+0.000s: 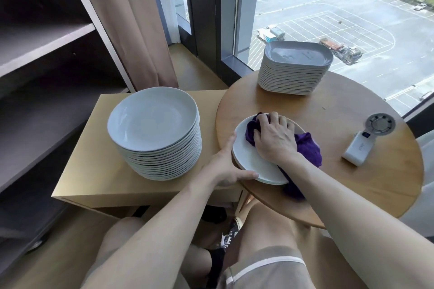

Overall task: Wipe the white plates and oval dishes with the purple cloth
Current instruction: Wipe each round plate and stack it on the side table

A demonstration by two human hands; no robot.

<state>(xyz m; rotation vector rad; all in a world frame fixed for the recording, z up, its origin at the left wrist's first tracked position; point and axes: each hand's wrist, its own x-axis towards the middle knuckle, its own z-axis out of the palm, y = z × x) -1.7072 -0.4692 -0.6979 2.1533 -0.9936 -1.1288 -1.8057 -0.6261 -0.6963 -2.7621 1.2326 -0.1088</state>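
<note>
A single white plate [249, 159] lies at the left edge of the round wooden table [352, 171]. My left hand [225, 166] grips its near-left rim, thumb on top. My right hand [274, 138] presses the bunched purple cloth [307, 148] onto the plate's face, fingers curled over it. Part of the cloth trails off the plate under my right forearm. A tall stack of round white plates [155, 131] stands on the square side table [94, 171] at the left. A stack of oval dishes [293, 70] sits at the round table's far side.
A small white handheld fan [364, 141] lies on the right of the round table. Dark shelving [47, 54] fills the left wall, with a curtain [141, 30] beside a floor-length window [328, 19]. My knees are below the tables.
</note>
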